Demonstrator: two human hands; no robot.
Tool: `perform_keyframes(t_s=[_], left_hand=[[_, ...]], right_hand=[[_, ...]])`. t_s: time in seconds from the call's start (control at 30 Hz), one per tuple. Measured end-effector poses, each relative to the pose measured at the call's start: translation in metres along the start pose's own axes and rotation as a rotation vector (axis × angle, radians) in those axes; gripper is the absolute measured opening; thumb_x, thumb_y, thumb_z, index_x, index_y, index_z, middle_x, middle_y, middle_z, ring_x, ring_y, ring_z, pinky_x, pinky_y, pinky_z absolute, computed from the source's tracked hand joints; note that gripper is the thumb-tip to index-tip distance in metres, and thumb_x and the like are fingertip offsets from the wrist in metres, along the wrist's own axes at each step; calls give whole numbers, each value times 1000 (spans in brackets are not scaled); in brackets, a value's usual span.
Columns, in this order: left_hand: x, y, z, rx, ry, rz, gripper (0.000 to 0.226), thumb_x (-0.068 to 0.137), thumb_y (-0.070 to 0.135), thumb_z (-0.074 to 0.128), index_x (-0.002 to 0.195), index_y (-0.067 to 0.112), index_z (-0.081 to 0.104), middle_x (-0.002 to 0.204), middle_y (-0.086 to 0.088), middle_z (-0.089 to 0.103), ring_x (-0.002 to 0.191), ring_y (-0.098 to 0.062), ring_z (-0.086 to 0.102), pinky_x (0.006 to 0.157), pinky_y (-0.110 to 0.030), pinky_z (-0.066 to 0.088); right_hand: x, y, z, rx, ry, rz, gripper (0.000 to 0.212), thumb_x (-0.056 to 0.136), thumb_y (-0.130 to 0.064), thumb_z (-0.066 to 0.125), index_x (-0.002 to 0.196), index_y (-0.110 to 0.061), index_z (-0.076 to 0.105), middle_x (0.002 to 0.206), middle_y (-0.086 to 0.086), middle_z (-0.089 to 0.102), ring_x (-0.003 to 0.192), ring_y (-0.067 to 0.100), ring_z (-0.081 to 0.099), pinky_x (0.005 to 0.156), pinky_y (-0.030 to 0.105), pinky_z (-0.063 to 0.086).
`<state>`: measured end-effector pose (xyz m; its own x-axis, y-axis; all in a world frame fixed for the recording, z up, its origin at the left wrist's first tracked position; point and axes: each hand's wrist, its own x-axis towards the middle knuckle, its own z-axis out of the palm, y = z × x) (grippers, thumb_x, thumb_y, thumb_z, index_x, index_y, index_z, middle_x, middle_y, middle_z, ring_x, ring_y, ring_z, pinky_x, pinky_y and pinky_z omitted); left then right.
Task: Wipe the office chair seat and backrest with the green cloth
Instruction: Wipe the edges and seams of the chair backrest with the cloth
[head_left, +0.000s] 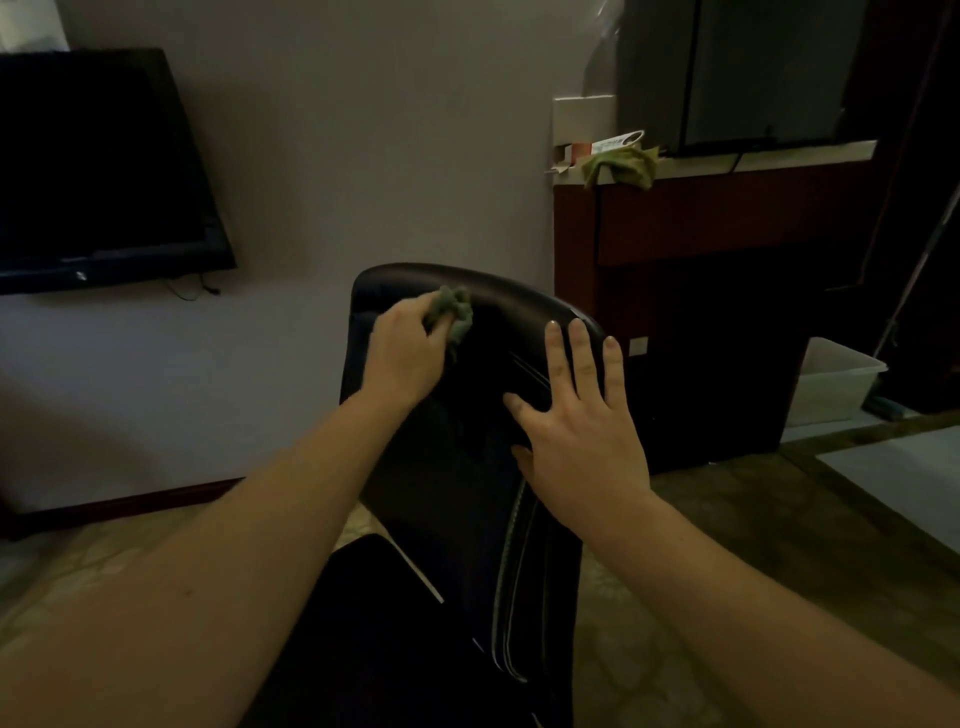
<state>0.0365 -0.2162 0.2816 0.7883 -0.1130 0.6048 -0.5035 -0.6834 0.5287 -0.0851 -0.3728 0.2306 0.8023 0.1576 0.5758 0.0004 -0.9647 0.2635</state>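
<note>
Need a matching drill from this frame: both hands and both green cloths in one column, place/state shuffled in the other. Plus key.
Column 1
1. left hand
2. right hand
3. bunched green cloth
4. second green cloth

Column 2
a. draped over the edge of the ledge
b. flat, fingers spread, on the chair backrest
c. pressed against the backrest near its top edge
d. fingers curled, holding something

Pairs: 1-d, 2-b, 3-c, 4-a
</note>
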Motion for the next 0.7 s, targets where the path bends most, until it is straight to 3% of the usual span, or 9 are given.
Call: perform_keyframes(t_s=[0.17,0.27,0.37,0.5,0.6,0.7], left_hand=[[-28,18,39,-94,19,-108,30,103,21,53,130,12,62,133,-5,62,122,-22,56,95,-24,36],[-28,15,40,-76,46,-88,30,103,23,53,131,14,62,136,-4,58,123,-19,55,96,-22,34],[-45,21,42,-115,29,-27,28,102,19,55,129,14,63,134,0,58,115,-6,51,94,-12,33],[-60,18,39,-112,-38,113,36,101,18,59,137,14,60,138,1,58,124,-10,52,107,-22,37],[-46,8,23,-3,-120,192,37,101,20,59,138,14,60,139,-1,58,128,-14,52,108,-24,35],[-27,1,14,37,-142,154,34,100,23,60,133,15,63,135,-3,62,124,-19,56,106,-30,42]], right_hand=[[0,6,7,9,9,0,46,90,-51,57,133,-35,59,160,28,5,148,48,-2,117,64,1],[0,5,11,22,38,-6,44,88,-49,60,129,-33,62,159,29,11,148,48,2,116,65,4],[1,3,13,25,59,13,40,87,-48,60,123,-31,66,159,28,14,148,49,4,116,66,4],[-1,5,18,20,93,-12,30,88,-49,59,105,-28,72,159,27,15,148,48,3,116,66,5],[-1,6,18,8,104,-29,37,90,-52,55,117,-31,69,160,27,12,148,48,1,116,65,5],[-1,5,15,-8,90,-28,45,90,-55,54,130,-34,61,160,28,9,148,48,-2,116,65,4]])
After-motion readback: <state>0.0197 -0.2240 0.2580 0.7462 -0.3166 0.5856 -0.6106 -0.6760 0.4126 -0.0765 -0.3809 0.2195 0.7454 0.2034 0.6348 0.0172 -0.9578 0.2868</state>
